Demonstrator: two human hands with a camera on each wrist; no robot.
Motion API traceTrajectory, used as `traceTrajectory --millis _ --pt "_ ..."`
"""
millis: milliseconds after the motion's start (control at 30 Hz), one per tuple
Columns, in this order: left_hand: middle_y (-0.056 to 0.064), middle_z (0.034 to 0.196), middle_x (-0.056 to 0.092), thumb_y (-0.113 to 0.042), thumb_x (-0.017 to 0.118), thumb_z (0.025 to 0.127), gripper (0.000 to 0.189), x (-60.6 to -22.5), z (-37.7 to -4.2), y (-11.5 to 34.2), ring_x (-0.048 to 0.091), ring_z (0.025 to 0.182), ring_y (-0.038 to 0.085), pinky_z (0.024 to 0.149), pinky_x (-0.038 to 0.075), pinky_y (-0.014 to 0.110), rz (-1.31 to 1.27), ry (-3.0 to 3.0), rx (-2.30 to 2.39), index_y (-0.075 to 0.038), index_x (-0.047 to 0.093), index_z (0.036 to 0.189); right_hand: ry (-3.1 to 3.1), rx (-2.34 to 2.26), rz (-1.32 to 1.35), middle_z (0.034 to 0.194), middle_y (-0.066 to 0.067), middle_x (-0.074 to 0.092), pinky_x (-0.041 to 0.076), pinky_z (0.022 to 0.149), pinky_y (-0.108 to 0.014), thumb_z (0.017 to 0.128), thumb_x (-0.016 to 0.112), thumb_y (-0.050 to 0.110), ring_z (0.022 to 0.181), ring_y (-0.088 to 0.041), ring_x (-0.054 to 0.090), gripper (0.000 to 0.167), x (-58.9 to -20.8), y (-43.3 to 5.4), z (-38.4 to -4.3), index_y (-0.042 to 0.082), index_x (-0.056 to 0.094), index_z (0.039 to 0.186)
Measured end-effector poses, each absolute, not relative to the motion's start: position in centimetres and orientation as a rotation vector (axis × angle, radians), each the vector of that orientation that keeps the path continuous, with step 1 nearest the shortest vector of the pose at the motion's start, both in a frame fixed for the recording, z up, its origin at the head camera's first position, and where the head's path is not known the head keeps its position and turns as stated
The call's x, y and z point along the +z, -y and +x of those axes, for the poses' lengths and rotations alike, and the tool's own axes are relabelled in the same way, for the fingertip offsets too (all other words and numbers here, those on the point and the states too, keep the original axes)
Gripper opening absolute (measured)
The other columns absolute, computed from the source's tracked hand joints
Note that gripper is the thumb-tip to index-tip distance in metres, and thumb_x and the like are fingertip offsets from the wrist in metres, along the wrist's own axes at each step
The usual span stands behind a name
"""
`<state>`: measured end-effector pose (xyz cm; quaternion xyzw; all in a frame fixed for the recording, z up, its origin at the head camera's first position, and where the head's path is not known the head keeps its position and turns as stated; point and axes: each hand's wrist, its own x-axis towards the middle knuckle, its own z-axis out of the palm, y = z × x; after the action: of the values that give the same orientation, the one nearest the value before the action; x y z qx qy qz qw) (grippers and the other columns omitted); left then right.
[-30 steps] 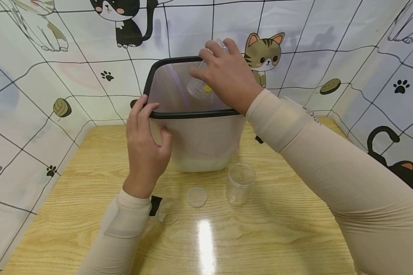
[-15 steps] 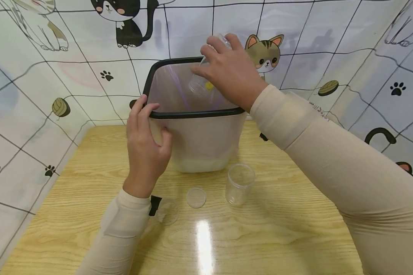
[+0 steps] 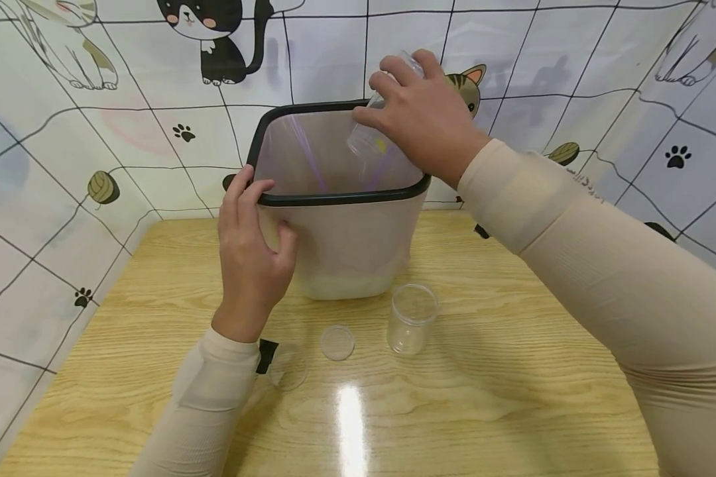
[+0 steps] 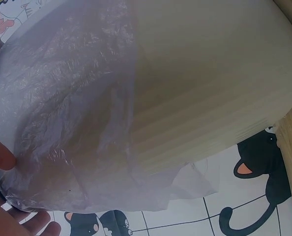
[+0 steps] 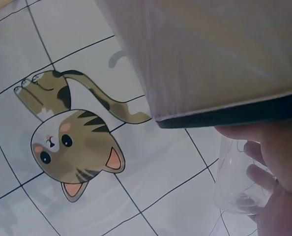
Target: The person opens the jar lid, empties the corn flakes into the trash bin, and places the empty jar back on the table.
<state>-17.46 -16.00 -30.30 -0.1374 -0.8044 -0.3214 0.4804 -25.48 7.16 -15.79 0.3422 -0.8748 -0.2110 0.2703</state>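
Note:
A pale trash bin (image 3: 346,252) with a black rim stands on the table, a thin translucent bag lining it and folded over the outside. My left hand (image 3: 253,262) holds its front left corner, the thumb on the front wall and the fingers around the side. Over the bin's right part, my right hand (image 3: 426,119) grips a clear plastic jar (image 3: 365,140), tilted with its lower end inside the opening. A small yellow spot (image 3: 382,145) shows near that end; whether it is in the jar is unclear. The right wrist view catches the jar's other end (image 5: 242,196) beside the fingers.
A second clear jar (image 3: 412,321) stands upright and uncovered on the wooden table (image 3: 483,411). Left of it lie two clear round discs, the nearer-to-jar disc (image 3: 337,342) and a fainter disc (image 3: 289,368) by black tape (image 3: 266,356). Cat-print sheeting (image 3: 328,53) encloses the back and sides.
My right hand has moved right and slightly up with the tilted jar, and the yellow spot has shifted right too. The left hand keeps its place on the bin.

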Motion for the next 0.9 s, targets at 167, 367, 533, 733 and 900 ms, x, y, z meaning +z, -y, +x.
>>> traceTrajectory --millis 167,367,533,733,900 --pt "0.013 0.152 0.044 -0.005 0.052 0.086 0.046 -30.3 -17.5 16.0 0.040 0.144 0.028 0.118 0.030 0.046 -0.337 1.959 -0.781 -0.002 0.053 0.131 2.325 -0.622 0.961 0.139 -0.020 0.049 0.025 0.114 -0.060 0.090 0.061 -0.013 0.139 -0.037 0.035 0.062 -15.5 -8.1 -25.7 0.025 0.056 0.139" --pt "0.013 0.152 0.044 -0.005 0.052 0.086 0.046 -30.2 -17.5 15.9 0.040 0.144 0.028 0.118 0.030 0.047 -0.342 1.957 -0.783 -0.002 0.052 0.132 2.316 -0.667 1.022 0.137 -0.020 0.052 0.026 0.114 -0.061 0.086 0.067 -0.013 0.136 -0.037 0.037 0.064 -15.0 -9.0 -25.7 0.024 0.058 0.137" --pt "0.013 0.152 0.044 -0.005 0.053 0.086 0.046 -30.2 -17.5 15.8 0.040 0.144 0.028 0.118 0.030 0.047 -0.338 1.958 -0.791 -0.002 0.052 0.132 2.313 -0.691 1.051 0.136 -0.021 0.053 0.027 0.113 -0.061 0.082 0.071 -0.012 0.135 -0.038 0.037 0.064 -14.8 -9.3 -25.7 0.022 0.058 0.135" --pt "0.013 0.152 0.044 -0.006 0.052 0.086 0.046 -30.2 -17.5 15.8 0.040 0.144 0.028 0.118 0.030 0.047 -0.343 1.957 -0.786 -0.002 0.052 0.132 2.293 -0.700 1.073 0.134 -0.022 0.054 0.029 0.113 -0.062 0.081 0.074 -0.010 0.133 -0.039 0.039 0.062 -14.9 -9.8 -25.7 0.020 0.057 0.133" --pt "0.015 0.151 0.044 -0.008 0.051 0.086 0.047 -30.2 -17.5 15.9 0.040 0.143 0.027 0.118 0.029 0.046 -0.336 1.965 -0.780 -0.001 0.052 0.132 2.237 -0.681 1.124 0.129 -0.022 0.055 0.031 0.110 -0.061 0.083 0.072 -0.010 0.129 -0.039 0.041 0.055 -15.0 -10.1 -25.8 0.017 0.057 0.129"
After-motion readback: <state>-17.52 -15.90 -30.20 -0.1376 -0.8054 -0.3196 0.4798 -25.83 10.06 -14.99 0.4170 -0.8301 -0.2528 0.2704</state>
